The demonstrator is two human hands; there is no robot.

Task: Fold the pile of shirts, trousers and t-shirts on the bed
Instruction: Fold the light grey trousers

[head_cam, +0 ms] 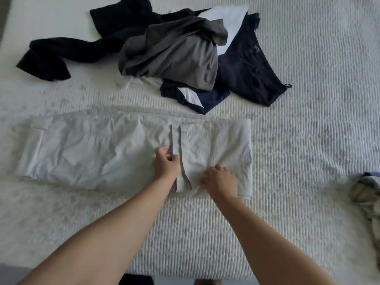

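Pale trousers [86,153] lie flat across mid frame on the bed [308,99], long way left to right, right part folded over w/ hem edges showing center. My left hand [167,163] sits at center frame, fingers pinching a narrow strip of the trouser fabric, so it's clamped on the cloth. My right hand [221,178] is just right of it, lower center, palm down, fingers curled and pressing on the folded part; can't tell if it's gripping or only pressing, a bit blurred. Hands are near each other, not touching. Pile of unfolded clothes [185,58] in upper center: black garment [53,56] trailing to upper left, grey piece [174,58] on top, navy piece [250,73] to the right, some white cloth [226,15] peeking out. Pile is apart from the trousers. Another crumpled item [368,194] at right edge, partly cut off.
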